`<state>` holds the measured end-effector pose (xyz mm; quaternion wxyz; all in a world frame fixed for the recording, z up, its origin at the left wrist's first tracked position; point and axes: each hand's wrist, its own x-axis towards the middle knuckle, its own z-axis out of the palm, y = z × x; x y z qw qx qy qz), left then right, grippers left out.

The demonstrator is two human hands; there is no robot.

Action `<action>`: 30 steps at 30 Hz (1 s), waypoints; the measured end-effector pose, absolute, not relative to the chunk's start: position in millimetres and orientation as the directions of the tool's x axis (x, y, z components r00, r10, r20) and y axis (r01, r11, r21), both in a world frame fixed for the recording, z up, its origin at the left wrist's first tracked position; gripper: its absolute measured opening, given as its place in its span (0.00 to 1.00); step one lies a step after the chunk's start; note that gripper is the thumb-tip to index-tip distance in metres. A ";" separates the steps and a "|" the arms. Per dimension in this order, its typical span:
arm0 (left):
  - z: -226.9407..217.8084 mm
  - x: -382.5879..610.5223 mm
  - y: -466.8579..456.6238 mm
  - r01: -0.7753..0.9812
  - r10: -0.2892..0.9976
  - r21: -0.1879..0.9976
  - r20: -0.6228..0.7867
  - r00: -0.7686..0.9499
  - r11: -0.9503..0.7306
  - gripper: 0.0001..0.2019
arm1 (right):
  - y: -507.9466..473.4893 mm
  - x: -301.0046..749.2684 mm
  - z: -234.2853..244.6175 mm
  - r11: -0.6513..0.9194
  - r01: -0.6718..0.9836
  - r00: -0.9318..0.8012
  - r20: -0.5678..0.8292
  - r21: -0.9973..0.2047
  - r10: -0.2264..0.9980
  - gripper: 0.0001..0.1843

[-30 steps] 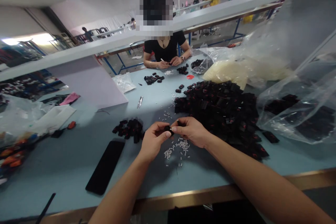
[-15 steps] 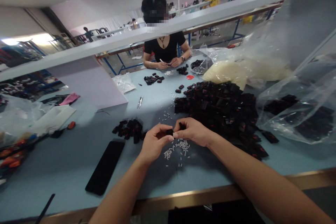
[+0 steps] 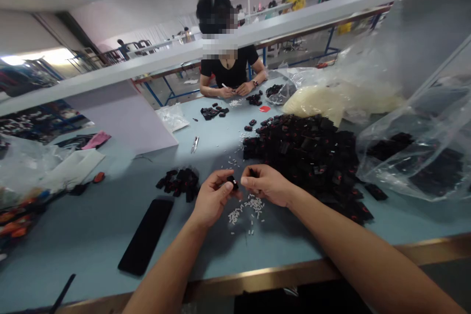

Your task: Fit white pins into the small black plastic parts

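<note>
Black piece, pinched between thumb and fingers of left hand, raised above desk, with a small white spot on its face. Just left of right hand, across a narrow gap, not touching. Long axis seemingly slanting from far left to near right (too foreshortened to be sure). Nearer to left hand, being held there. Right hand drawn together, thumb against fingertips, with dark bit in the curl of the fingers; cannot tell whether anything else sits between the tips. Below and toward the near side, white bits, loosely strewn. Tight on the right, with heap crowding behind right hand. More room nearward, between white bits and near edge; farther left, small pile and, nearer in, phone.
</note>
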<state>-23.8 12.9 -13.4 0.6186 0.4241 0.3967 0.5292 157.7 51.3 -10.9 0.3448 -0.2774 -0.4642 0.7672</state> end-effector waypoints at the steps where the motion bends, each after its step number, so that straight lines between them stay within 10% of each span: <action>1: -11.7 -23.4 12.9 -0.349 0.992 0.933 -0.053 0.117 0.091 0.16 | 51.7 157.6 -10.4 -0.338 -0.290 -0.590 -0.111 -0.895 0.800 0.22; 30: -6.0 -22.4 12.6 -0.384 0.984 0.910 -0.115 0.136 0.160 0.11 | 54.3 157.4 -15.3 -0.317 -0.340 -0.520 -0.103 -0.885 0.848 0.19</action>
